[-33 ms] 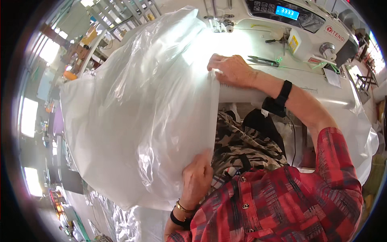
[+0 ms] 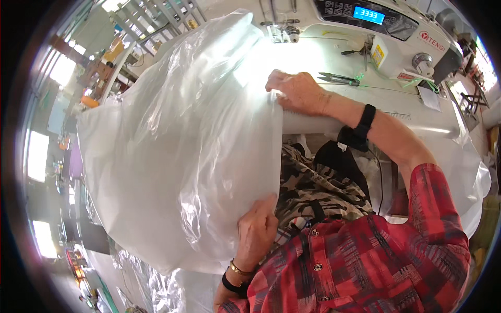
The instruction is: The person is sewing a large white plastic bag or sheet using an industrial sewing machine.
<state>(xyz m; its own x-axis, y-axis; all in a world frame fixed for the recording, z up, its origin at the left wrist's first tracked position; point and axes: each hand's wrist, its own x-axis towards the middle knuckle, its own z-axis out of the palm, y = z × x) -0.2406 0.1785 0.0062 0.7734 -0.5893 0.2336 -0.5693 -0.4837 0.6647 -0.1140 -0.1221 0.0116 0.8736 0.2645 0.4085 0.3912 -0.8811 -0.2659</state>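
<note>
A large translucent plastic sheet (image 2: 135,172), glossy and wrinkled, is draped across the left side of the sewing table and hangs down beside my lap. My right hand (image 2: 300,93) pinches its right edge at the top, just in front of the brightly lit needle area. Lower down the same edge, close to my body, my left hand (image 2: 257,227) is closed on the plastic, its fingertips partly hidden. Between the two hands the edge runs fairly straight. The sewing machine (image 2: 334,23) stands beyond my right hand, its needle area (image 2: 284,34) partly lost in glare.
Dark thread snips (image 2: 338,79) lie on the machine bed right of my right hand. A small lever with a dark handle (image 2: 357,52) stands behind them. More clear plastic (image 2: 167,289) hangs at the lower left. Grey metal rails (image 2: 156,21) rise at the far left.
Hardly anything differs. My right hand and the plastic edge sit very slightly further left in the picture, and both hands keep their hold.
</note>
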